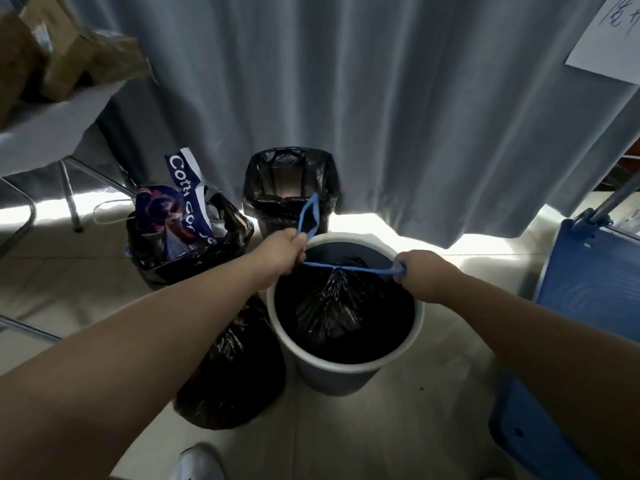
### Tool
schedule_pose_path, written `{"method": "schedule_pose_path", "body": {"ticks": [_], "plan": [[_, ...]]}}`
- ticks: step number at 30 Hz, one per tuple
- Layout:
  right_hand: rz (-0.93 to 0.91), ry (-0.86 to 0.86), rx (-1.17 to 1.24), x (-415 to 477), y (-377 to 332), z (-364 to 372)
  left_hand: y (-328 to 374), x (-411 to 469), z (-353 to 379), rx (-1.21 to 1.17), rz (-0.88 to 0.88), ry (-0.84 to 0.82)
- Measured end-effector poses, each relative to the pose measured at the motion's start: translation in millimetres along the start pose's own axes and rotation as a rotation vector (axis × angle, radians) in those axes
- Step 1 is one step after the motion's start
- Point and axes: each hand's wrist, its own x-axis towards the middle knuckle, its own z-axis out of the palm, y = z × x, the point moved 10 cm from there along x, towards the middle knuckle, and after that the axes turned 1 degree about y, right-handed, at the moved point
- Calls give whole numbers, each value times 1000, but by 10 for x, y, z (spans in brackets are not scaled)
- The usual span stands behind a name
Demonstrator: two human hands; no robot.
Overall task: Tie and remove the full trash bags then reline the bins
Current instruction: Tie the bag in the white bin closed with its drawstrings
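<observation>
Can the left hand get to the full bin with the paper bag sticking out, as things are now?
Probably yes, once freed: the left hand grips the blue drawstring, as does the right hand. The full bin stands close beside it, with nothing between.

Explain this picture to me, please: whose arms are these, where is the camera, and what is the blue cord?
There is no machine here: the one picture comes from a camera worn on a person's head, looking down at their own bare arms. The left hand and right hand each grip the blue drawstring, pulling it apart to cinch the black bag sitting in the near bin. On the floor beside it lies a second bag, filled. Behind on the left a full bin overflows with a paper carrier; the back bin has a liner and looks empty. A curtain hangs behind, a blue chair stands at right.
</observation>
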Motion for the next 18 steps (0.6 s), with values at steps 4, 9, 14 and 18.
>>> {"method": "schedule_pose_path", "body": {"ticks": [4, 9, 14, 18], "plan": [[179, 118, 774, 105, -61, -85, 213, 66, 8, -289, 53, 43], [102, 24, 1774, 235, -716, -148, 375, 129, 118, -751, -2, 21], [82, -17, 1512, 390, -639, 25, 186, 180, 112, -436, 45, -14], [93, 65, 1363, 439, -536, 13, 310, 130, 240, -170, 181, -78]]}}
